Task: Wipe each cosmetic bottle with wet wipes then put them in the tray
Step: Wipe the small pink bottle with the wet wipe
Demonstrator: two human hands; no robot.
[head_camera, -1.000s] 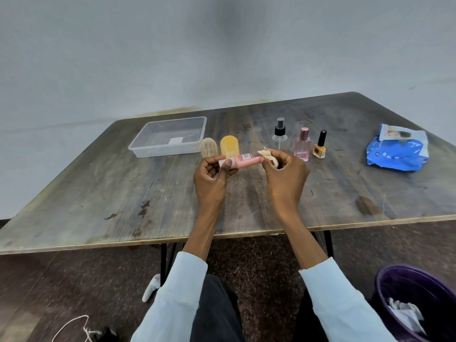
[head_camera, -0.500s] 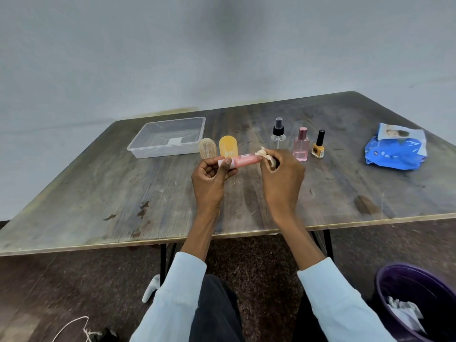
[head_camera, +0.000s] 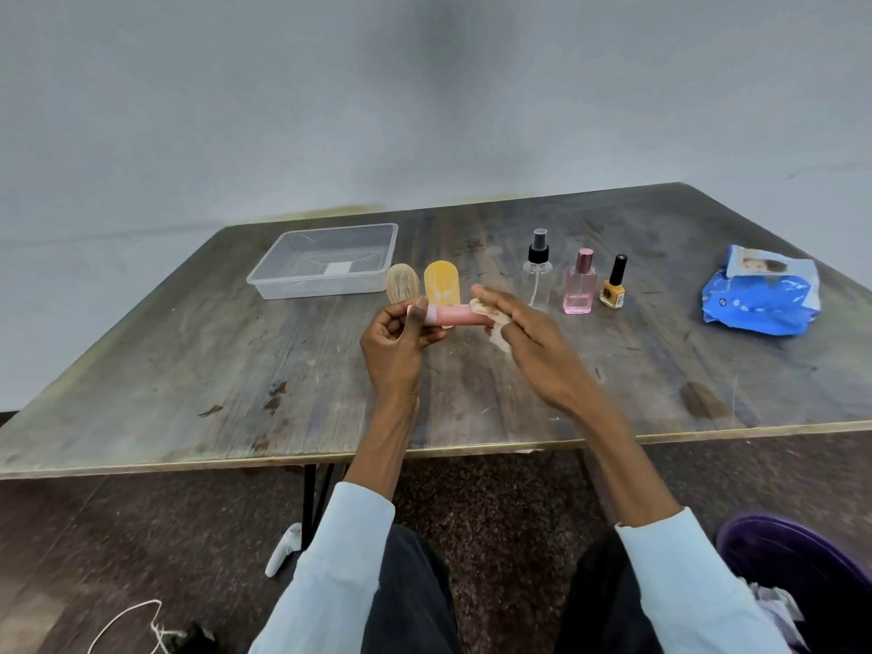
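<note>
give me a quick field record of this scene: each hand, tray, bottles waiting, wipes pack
left hand: grips pink tube by its left end, held level
right hand: fingers extended, wipe at tube's right end
tray: holds no bottles
waiting on table: spray bottle, pink perfume bottle, yellow nail polish, orange bottle, beige bottle
wipes pack: far right

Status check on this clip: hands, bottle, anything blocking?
Left hand grips pink tube above the table. Right hand, fingers straight, presses wipe on its end. Tray empty, path clear.
</note>
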